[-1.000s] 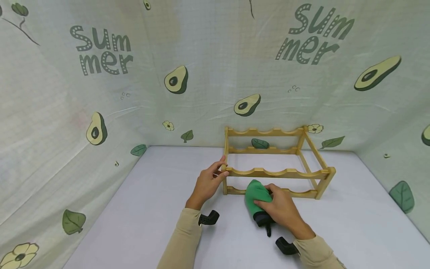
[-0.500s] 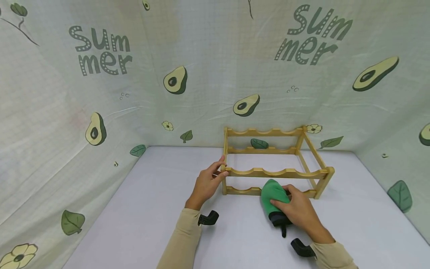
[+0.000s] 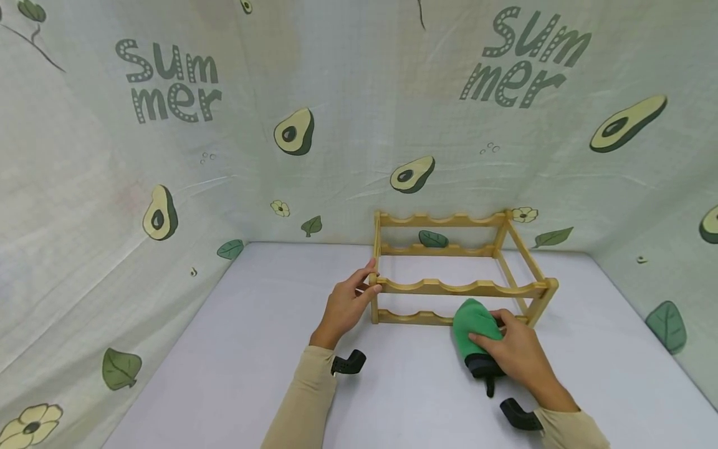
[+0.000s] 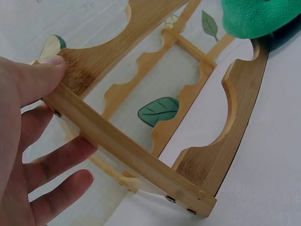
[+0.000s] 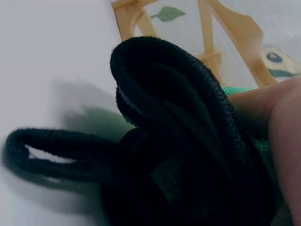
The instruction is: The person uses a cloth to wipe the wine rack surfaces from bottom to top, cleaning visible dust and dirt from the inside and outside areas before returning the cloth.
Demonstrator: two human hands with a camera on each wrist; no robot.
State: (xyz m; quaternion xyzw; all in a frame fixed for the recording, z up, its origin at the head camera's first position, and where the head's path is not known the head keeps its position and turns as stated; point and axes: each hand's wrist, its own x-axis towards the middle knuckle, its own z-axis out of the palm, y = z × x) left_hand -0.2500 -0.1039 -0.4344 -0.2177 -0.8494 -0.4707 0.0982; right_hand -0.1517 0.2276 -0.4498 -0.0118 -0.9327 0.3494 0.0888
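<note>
A wooden wine rack (image 3: 460,288) with scalloped rails stands on the table toward the back. My left hand (image 3: 346,307) holds its front left corner; in the left wrist view the thumb (image 4: 40,77) lies on top of the frame with the other fingers beyond it. My right hand (image 3: 518,349) grips a green cleaning mitt (image 3: 472,327) with a black cuff, right at the lower front rail (image 3: 417,317). The right wrist view looks into the open black cuff (image 5: 164,94), with a hanging loop (image 5: 51,150) sticking out. Part of the lower rail is hidden behind the mitt and hand.
A white table (image 3: 269,374) surrounds the rack. Behind and beside it hangs a pale curtain (image 3: 348,93) printed with avocados, leaves and lettering. Black wrist mounts (image 3: 349,362) extend from both sleeves.
My right hand has slid the green mitt to the right along the lower front rail, from near its left part to near its right end. My left hand has stayed on the rack corner.
</note>
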